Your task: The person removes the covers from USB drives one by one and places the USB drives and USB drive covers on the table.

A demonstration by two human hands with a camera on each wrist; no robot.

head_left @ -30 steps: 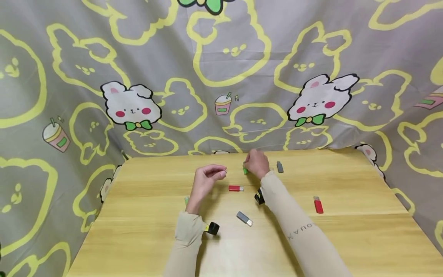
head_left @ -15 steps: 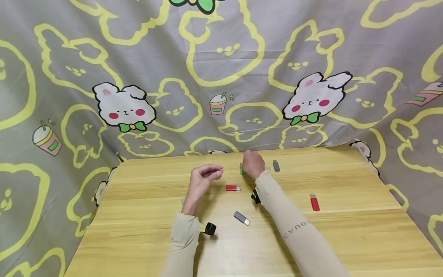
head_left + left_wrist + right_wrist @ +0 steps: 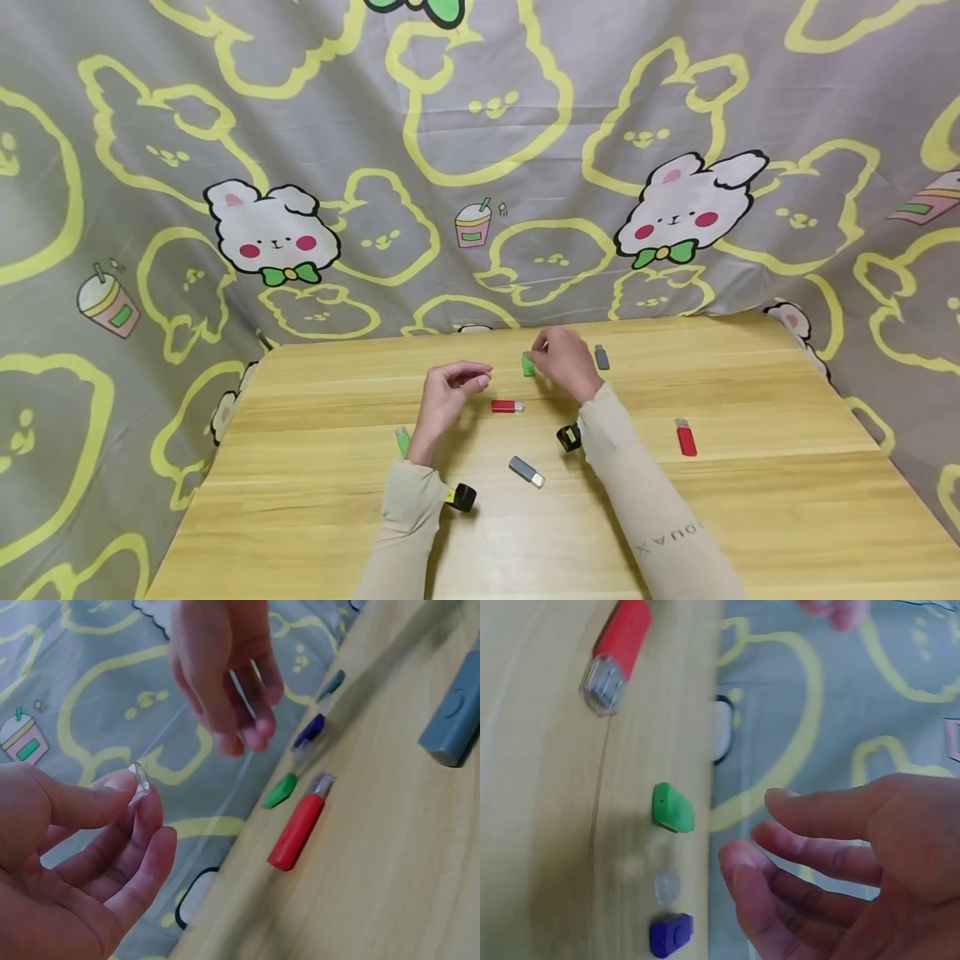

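My left hand (image 3: 450,400) pinches a small clear plastic cap (image 3: 139,784) between thumb and fingertips, above the table. My right hand (image 3: 567,362) hovers at the back of the table with thumb and fingers apart and nothing between them. Close by its fingertips lies a green USB stick (image 3: 528,365). In the right wrist view, a loose clear cap (image 3: 667,886) lies between that stick and a dark blue USB stick (image 3: 670,934); the right hand hides the blue one from the head view. A red USB stick (image 3: 507,407) with a clear-covered end lies between the hands.
A grey USB stick (image 3: 527,472) lies in front, a second grey stick (image 3: 602,357) at the back right. Another red stick (image 3: 686,437) is further right. A light green stick (image 3: 402,441) shows beside the left wrist. Patterned curtain (image 3: 517,208) hangs along the table's back edge.
My right hand has drawn back to the right from the green USB stick, uncovering more of it, and its fingers have parted. The left hand has kept its pinch on the clear cap.
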